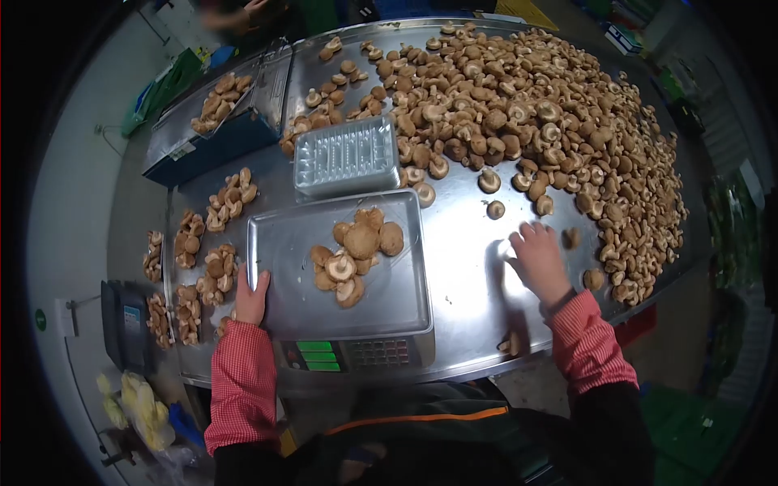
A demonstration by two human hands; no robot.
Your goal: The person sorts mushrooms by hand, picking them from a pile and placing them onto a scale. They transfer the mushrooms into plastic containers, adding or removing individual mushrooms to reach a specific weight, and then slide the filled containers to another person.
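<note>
My left hand is beside the left edge of the metal scale pan, thumb apart from the fingers and nothing visible in it. A loose cluster of brown shiitake mushrooms lies on the pan, some with pale undersides up. Over the steel table right of the scale, my right hand has its fingers spread and holds nothing. Closest to it are a few single mushrooms at the edge of the big mushroom heap. Below the pan, the scale's green display faces me.
Stacked clear plastic trays stand behind the scale. Several filled mushroom portions line the table's left side. A blue box with mushrooms on top sits at the back left. Another person's hand shows at the top edge.
</note>
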